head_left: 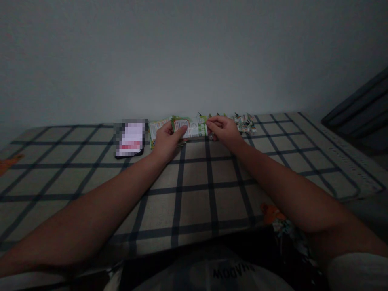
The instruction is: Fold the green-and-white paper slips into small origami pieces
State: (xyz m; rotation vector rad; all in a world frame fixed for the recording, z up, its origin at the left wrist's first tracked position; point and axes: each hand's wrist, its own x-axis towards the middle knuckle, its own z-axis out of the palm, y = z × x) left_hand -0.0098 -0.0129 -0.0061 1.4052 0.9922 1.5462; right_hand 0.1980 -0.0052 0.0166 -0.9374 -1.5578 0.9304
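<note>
Both my arms reach far across a checked tablecloth toward the wall. My left hand pinches the left end of a green and white printed paper strip, thumb on top. My right hand pinches the strip's right end with fingers closed. The strip is held flat just above the cloth. More printed paper of the same kind lies under and left of my left hand.
A phone with a lit, blurred screen lies left of my left hand. Several small folded paper pieces sit along the wall to the right. An orange scrap lies near the table's front edge, another orange bit at far left.
</note>
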